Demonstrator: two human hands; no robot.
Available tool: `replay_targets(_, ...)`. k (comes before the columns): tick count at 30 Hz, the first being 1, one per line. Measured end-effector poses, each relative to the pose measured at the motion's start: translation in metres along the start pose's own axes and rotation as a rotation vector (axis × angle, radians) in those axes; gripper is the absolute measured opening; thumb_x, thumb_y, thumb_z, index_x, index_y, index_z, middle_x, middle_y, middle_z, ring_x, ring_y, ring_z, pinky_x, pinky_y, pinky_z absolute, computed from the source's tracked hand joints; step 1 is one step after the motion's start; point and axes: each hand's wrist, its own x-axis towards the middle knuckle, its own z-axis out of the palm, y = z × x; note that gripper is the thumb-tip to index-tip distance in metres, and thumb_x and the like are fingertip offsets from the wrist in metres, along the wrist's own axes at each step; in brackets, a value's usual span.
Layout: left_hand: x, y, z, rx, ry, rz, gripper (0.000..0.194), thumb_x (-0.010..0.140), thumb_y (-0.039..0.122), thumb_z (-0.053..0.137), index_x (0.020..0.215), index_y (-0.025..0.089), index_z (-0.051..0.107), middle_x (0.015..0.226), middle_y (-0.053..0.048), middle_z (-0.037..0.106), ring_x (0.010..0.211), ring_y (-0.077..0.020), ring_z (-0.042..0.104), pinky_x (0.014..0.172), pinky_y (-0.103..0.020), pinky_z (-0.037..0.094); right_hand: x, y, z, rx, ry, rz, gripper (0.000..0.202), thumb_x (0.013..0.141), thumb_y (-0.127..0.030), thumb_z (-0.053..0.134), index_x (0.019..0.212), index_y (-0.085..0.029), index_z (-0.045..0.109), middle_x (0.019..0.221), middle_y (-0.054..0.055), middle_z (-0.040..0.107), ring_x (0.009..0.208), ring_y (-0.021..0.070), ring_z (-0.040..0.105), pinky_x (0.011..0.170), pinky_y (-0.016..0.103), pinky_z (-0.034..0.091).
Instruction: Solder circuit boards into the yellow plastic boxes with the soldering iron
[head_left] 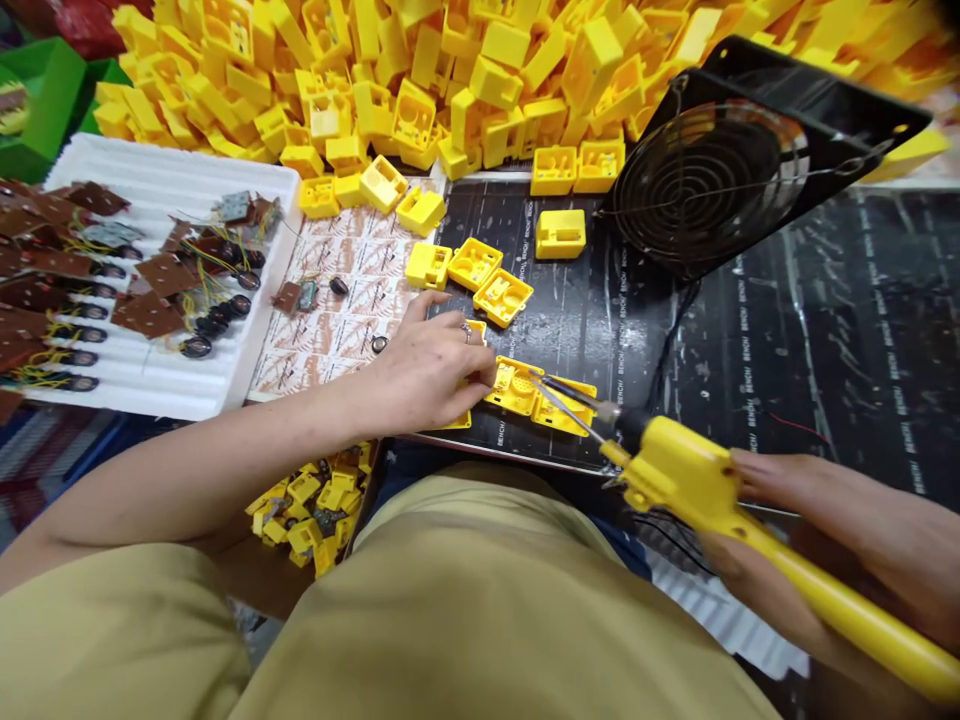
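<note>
My right hand [825, 540] is wrapped round the yellow handle of a soldering gun [690, 470]. The gun's thin tip and a second metal rod reach left over two open yellow plastic cases [516, 386], [566, 407], which lie side by side near the bench edge. Just left of these, my left hand [442, 365] is closed, its curled fingers pressed on a yellow plastic case [459, 420] that it mostly hides. Behind my left hand sit a few more cases [504, 297], open side up, with small metal parts inside.
A large heap of yellow cases [360, 60] fills the back. A black fan [720, 170] stands tilted at back right, its cable on the bench. At left, a white foam tray [259, 190] holds brown circuit boards [157, 300] with wires. More yellow cases [322, 505] lie below the bench edge.
</note>
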Motion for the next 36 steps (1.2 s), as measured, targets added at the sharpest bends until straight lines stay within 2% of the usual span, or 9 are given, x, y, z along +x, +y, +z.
replay_targets(3, 0.002, 0.002, -0.004, -0.022, -0.025, -0.024, 0.015, 0.084, 0.023, 0.059, 0.076, 0.022, 0.071, 0.072, 0.002, 0.071, 0.081, -0.0179, 0.06, 0.107, -0.05, 0.026, 0.008, 0.0, 0.006, 0.096, -0.05, -0.131, 0.067, 0.089, -0.025, 0.066, 0.149, -0.029, 0.036, 0.093, 0.001, 0.072, 0.065, 0.0178, 0.068, 0.057, 0.026, 0.059)
replay_targets(7, 0.002, 0.0, -0.005, -0.025, -0.001, -0.015, 0.015, 0.084, 0.024, 0.06, 0.076, 0.023, 0.072, 0.071, 0.002, 0.071, 0.078, -0.0164, 0.059, 0.107, -0.048, 0.026, 0.015, 0.001, 0.008, 0.057, -0.029, -0.212, 0.066, 0.087, -0.022, 0.069, 0.146, -0.024, 0.04, 0.089, 0.0, 0.072, 0.067, 0.0141, 0.067, 0.057, 0.021, 0.058)
replay_targets(13, 0.001, 0.0, -0.002, 0.026, 0.012, 0.002, 0.017, 0.083, 0.024, 0.058, 0.07, 0.022, 0.07, 0.065, 0.002, 0.068, 0.078, -0.0179, 0.057, 0.105, -0.048, 0.026, 0.015, -0.002, 0.011, 0.178, -0.043, -0.152, 0.062, 0.084, -0.018, 0.072, 0.14, -0.023, 0.046, 0.088, 0.001, 0.072, 0.074, 0.0154, 0.07, 0.064, 0.022, 0.061)
replay_targets(15, 0.003, 0.002, -0.002, 0.026, -0.007, -0.011, 0.017, 0.082, 0.024, 0.057, 0.071, 0.022, 0.07, 0.066, 0.002, 0.068, 0.078, -0.0181, 0.057, 0.104, -0.048, 0.027, 0.019, -0.001, 0.011, 0.167, -0.054, -0.211, 0.049, 0.085, -0.018, 0.071, 0.13, -0.02, 0.052, 0.084, 0.002, 0.071, 0.073, 0.0135, 0.069, 0.065, 0.019, 0.06)
replay_targets(18, 0.006, 0.003, -0.005, 0.046, -0.033, -0.008, 0.016, 0.081, 0.023, 0.057, 0.071, 0.022, 0.07, 0.063, 0.002, 0.065, 0.077, -0.0177, 0.056, 0.103, -0.047, 0.028, 0.026, 0.003, 0.01, 0.086, -0.082, -0.293, 0.018, 0.092, -0.024, 0.064, 0.108, -0.018, 0.056, 0.079, 0.002, 0.069, 0.07, 0.0104, 0.068, 0.063, 0.016, 0.057)
replay_targets(20, 0.008, 0.003, -0.007, 0.065, -0.049, 0.012, 0.017, 0.082, 0.023, 0.058, 0.072, 0.023, 0.071, 0.06, 0.002, 0.063, 0.076, -0.0172, 0.056, 0.104, -0.046, 0.027, 0.029, 0.005, 0.009, 0.047, -0.089, -0.311, 0.012, 0.094, -0.026, 0.061, 0.102, -0.019, 0.055, 0.079, 0.003, 0.069, 0.069, 0.0095, 0.067, 0.062, 0.015, 0.056)
replay_targets(28, 0.005, -0.001, -0.004, 0.038, -0.026, -0.018, 0.013, 0.085, 0.025, 0.061, 0.077, 0.023, 0.072, 0.071, 0.001, 0.07, 0.084, -0.0192, 0.059, 0.104, -0.049, 0.028, 0.019, 0.012, 0.009, 0.034, -0.116, -0.31, 0.013, 0.098, -0.028, 0.055, 0.105, -0.018, 0.055, 0.081, 0.004, 0.068, 0.071, 0.0091, 0.067, 0.064, 0.017, 0.055)
replay_targets(32, 0.002, 0.0, -0.001, 0.053, -0.014, -0.006, 0.018, 0.085, 0.024, 0.057, 0.074, 0.022, 0.071, 0.068, 0.0, 0.069, 0.082, -0.0198, 0.059, 0.103, -0.05, 0.028, 0.016, 0.011, 0.013, 0.052, -0.115, -0.253, 0.009, 0.097, -0.028, 0.056, 0.097, -0.019, 0.058, 0.081, 0.003, 0.067, 0.073, 0.0085, 0.065, 0.067, 0.018, 0.055)
replay_targets(36, 0.002, 0.002, -0.002, 0.04, 0.018, 0.008, 0.021, 0.086, 0.023, 0.054, 0.075, 0.021, 0.071, 0.07, -0.001, 0.069, 0.085, -0.0206, 0.059, 0.103, -0.049, 0.029, 0.017, 0.007, 0.015, 0.045, -0.099, -0.209, 0.019, 0.099, -0.032, 0.052, 0.088, -0.019, 0.06, 0.079, 0.003, 0.066, 0.074, 0.0061, 0.064, 0.071, 0.016, 0.054)
